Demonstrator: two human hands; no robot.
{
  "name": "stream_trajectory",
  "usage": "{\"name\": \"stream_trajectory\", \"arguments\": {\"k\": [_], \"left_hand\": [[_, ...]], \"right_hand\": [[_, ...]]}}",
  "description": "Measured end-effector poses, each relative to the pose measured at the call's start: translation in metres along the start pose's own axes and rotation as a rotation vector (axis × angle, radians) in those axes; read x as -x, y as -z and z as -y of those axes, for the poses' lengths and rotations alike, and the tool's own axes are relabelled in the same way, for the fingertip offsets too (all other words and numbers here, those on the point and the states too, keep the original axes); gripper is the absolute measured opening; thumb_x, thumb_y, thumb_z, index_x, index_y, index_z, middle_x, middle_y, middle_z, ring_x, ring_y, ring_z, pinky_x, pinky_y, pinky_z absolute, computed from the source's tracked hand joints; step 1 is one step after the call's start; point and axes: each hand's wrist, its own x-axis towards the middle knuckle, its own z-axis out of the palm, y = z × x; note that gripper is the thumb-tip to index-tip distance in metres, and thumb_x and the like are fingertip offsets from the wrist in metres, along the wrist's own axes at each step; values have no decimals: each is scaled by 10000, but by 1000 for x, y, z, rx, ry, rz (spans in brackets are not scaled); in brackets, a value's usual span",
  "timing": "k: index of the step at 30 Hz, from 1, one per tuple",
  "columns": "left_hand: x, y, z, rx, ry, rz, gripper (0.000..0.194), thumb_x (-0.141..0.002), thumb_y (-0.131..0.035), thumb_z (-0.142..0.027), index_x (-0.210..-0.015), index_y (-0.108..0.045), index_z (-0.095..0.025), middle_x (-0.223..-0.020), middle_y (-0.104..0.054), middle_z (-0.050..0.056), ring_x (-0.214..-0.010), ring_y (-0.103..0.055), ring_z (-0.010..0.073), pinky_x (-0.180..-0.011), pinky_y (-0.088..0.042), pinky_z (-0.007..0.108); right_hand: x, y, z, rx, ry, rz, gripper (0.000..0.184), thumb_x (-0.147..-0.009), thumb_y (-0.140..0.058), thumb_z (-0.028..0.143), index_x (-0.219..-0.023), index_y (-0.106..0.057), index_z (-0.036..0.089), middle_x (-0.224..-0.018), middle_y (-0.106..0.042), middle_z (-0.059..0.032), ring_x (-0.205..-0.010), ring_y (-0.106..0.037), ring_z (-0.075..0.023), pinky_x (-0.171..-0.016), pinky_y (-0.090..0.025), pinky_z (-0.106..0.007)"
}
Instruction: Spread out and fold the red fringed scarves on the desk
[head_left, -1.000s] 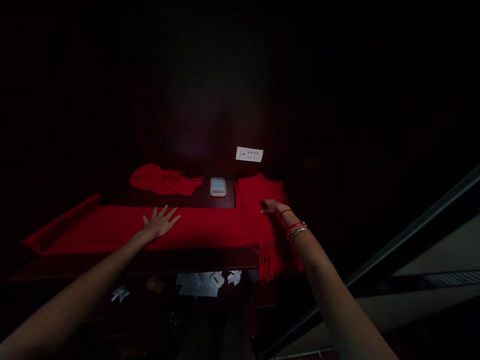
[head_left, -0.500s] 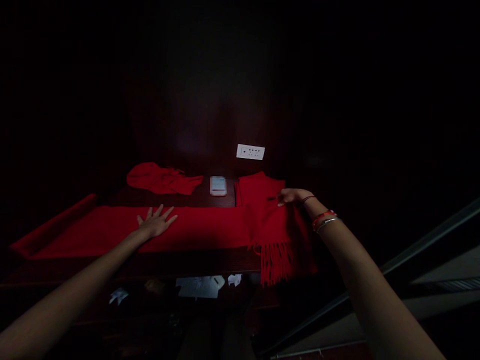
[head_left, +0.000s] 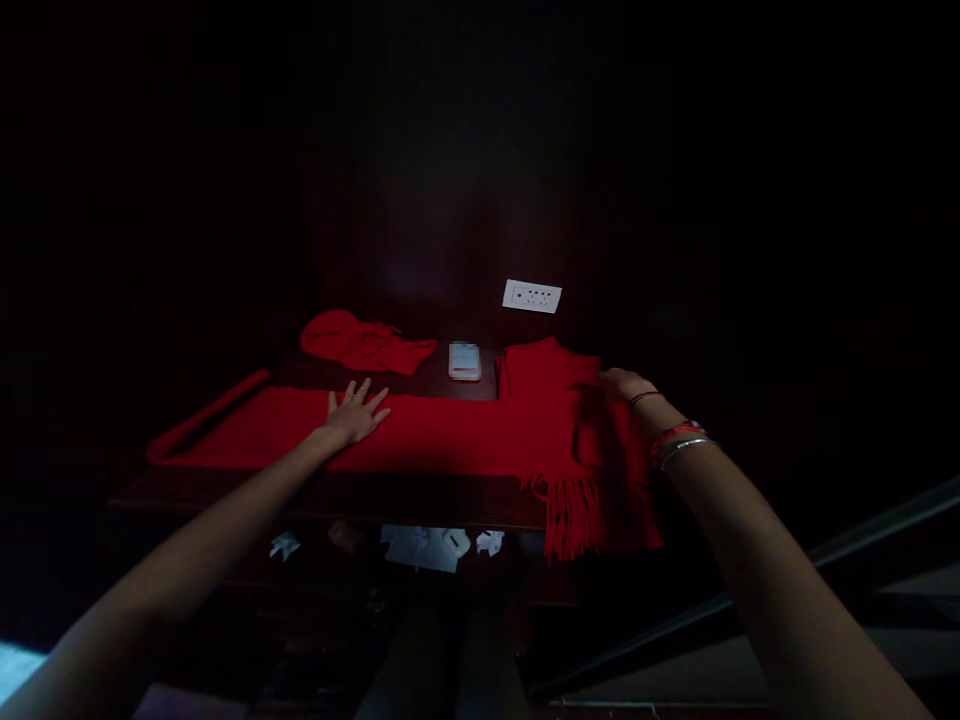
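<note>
The left hand [head_left: 358, 412] lay open, palm down with fingers spread, on the red scarf [head_left: 450, 432], the same stretch it had pressed a second earlier. The right hand [head_left: 626, 383] had moved outward from the folded part to the scarf's right edge; its fingers were bent, but whether they gripped the cloth I could not tell. Below it, the fringe [head_left: 574, 515] now spread wider to the right, hanging past the front edge of the desk [head_left: 450, 497]. The scarf ran lengthwise along the desk. Behind it, the crumpled red cloth [head_left: 360, 342] and the phone [head_left: 464, 362] had stayed put, below a wall socket [head_left: 532, 296]. White papers [head_left: 420, 550] lay underneath.
</note>
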Motion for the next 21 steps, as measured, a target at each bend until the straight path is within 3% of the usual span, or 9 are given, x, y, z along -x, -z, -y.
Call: {"name": "stream_trajectory", "arguments": {"k": [3, 6, 8, 10, 12, 15, 21], "left_hand": [[-2, 3, -7, 20, -83, 49, 500, -836, -159, -469, -1309, -165, -308, -1396, -41, 39, -1254, -32, 277, -942, -116, 538], [-3, 1, 0, 46, -81, 80, 494, -846, -139, -446, -1311, -179, -285, -1393, -70, 43, -1253, -69, 272, -943, -154, 519], [-2, -1, 7, 47, -79, 68, 499, -846, -142, -456, -1312, -182, -281, -1390, -97, 46, -1252, -88, 264, -950, -152, 505], [0, -4, 13, 37, -87, 39, 495, -851, -142, -442, -1313, -185, -269, -1385, -123, 48, -1253, -103, 241, -965, -153, 469], [2, -6, 19, 21, -75, 5, 482, -858, -139, -410, -1313, -192, -260, -1383, -134, 43, -1254, -108, 220, -975, -159, 435], [2, -8, 30, 10, 17, -6, 485, -852, -151, -423, -1311, -193, -273, -1382, -135, 30, -1253, -111, 228, -976, -158, 440], [2, -12, 53, 16, 83, -35, 516, -838, -173, -452, -1313, -200, -253, -1380, -146, 46, -1249, -125, 240, -983, -149, 432]], "right_hand": [[3, -16, 49, 16, 158, 9, 298, -760, -453, 147, -1014, -560, 35, -1119, -480, -227, -1078, -393, -313, -885, -266, -472], [5, -37, 130, -25, 402, 5, 420, -808, -404, 262, -1218, -393, 172, -1296, -346, -86, -1186, -272, -209, -974, -202, -343], [8, -54, 192, -130, 574, 16, 484, -842, -300, 374, -1289, -266, 189, -1351, -255, -53, -1225, -194, -192, -989, -183, -353], [13, -74, 246, -247, 629, 51, 560, -837, -225, 463, -1319, -174, 183, -1380, -177, -49, -1249, -117, -220, -980, -171, -430], [18, -92, 281, -289, 587, 103, 569, -832, -174, 492, -1325, -147, 208, -1390, -134, -30, -1256, -81, -229, -971, -146, -476], [21, -112, 289, -260, 504, 172, 537, -830, -160, 485, -1314, -186, 252, -1387, -147, -1, -1257, -80, -227, -974, -75, -501], [15, -117, 245, -208, 266, 291, 580, -836, -137, 447, -1329, -145, 141, -1397, -67, -43, -1264, -40, -208, -995, -32, -444]]}}
